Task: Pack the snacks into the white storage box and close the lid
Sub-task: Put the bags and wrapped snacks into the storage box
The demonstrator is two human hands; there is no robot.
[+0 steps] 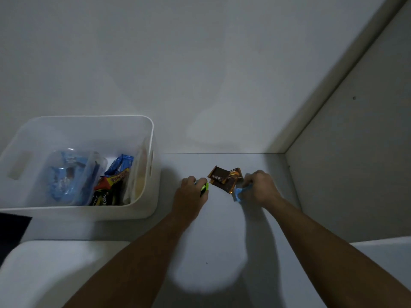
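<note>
The white storage box [144, 210] stands open at the left and holds several wrapped snacks, blue, yellow and black ones. To its right, on the white surface, lie brown chocolate packets [223, 177]. My left hand [192, 192] grips a small green-wrapped snack [205, 188] just left of the packets. On the packets' right side, my right hand [259, 187] holds a light blue wrapper [239, 193]. The white lid [51, 272] lies at the lower left, in front of the box.
A back wall rises right behind the packets, and a side panel [347, 174] closes the space on the right. A dark object [11, 232] shows at the left edge below the box.
</note>
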